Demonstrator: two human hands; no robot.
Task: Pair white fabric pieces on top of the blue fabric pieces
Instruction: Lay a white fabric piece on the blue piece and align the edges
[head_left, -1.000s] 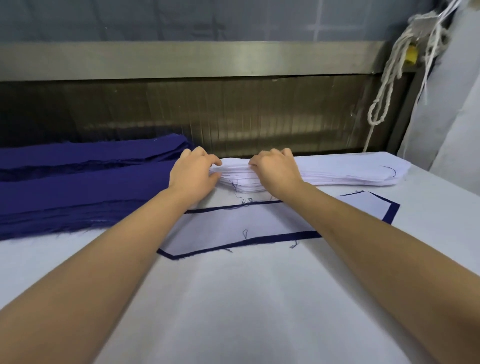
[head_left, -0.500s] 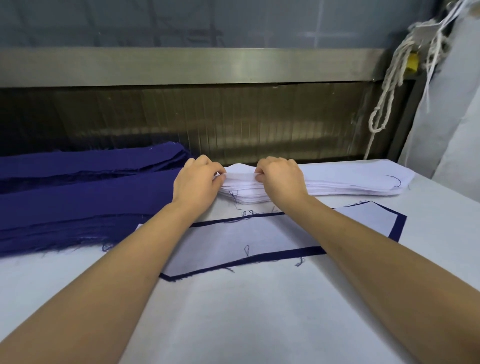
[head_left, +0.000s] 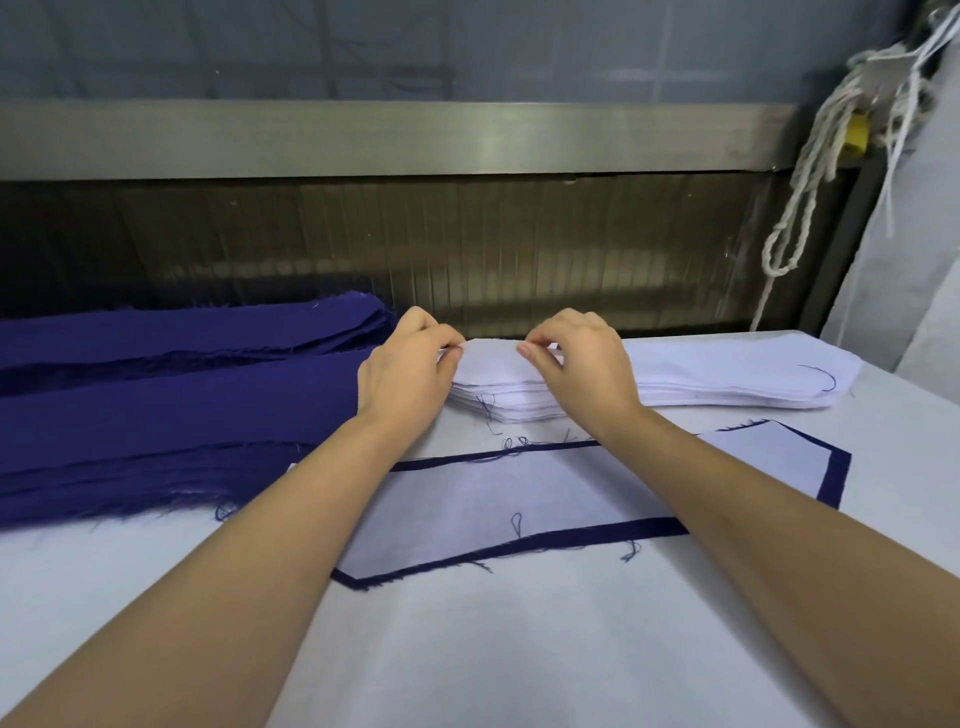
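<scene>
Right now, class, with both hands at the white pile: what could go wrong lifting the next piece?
The left hand and right hand pinch the top white piece at one end of the white stack; thin layers could lift together. Loose blue threads on that stack may ride along.

Garment workshop: stacked cut fabric pieces (head_left: 727, 376) on cutting table (head_left: 519, 649).

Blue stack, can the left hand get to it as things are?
Probably yes: the blue stack lies right beside the left hand with nothing between, though that hand is busy pinching the top white piece.
</scene>
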